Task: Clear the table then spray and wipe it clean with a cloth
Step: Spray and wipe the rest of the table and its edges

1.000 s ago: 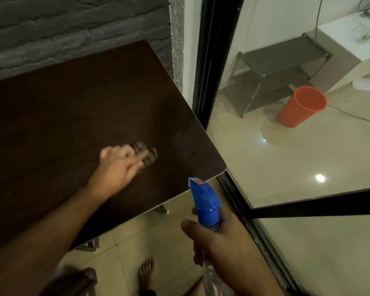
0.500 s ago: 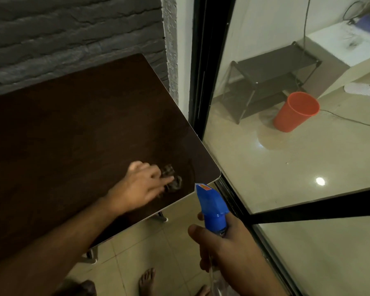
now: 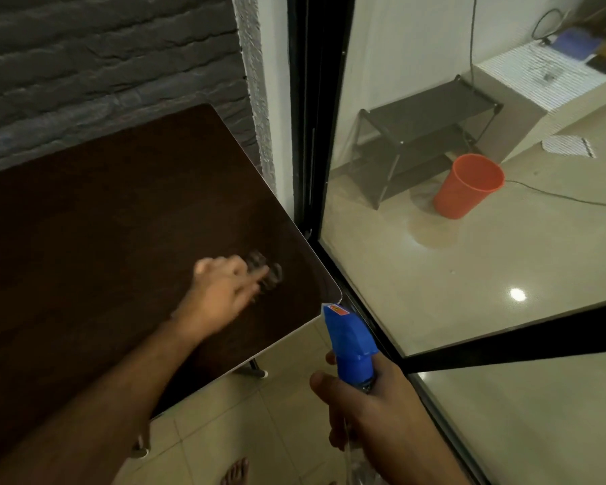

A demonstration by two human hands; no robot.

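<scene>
Table (image 3: 102,239) dark, near corner | left hand (image 3: 221,292) presses blurred cloth (image 3: 265,271) onto it, grip unclear | right hand (image 3: 375,414) clenched around blue spray bottle (image 3: 350,348)

Hands: two; the left hand (image 3: 224,292) over the counter, the right hand (image 3: 375,411) just off the counter's near corner
Counter: one, dark brown (image 3: 102,239)
Cloth: one, small and blurred (image 3: 265,273), on the counter under the left hand's fingers
Spray bottle: one, blue-headed (image 3: 350,344), just off the counter's near corner
Bucket: one, orange (image 3: 467,185), on the floor well beyond the counter
Shelf rack: one, dark (image 3: 420,134), just behind the bucket
Bare feet: one in view (image 3: 237,472), on the tiles below the counter's near edge
</scene>
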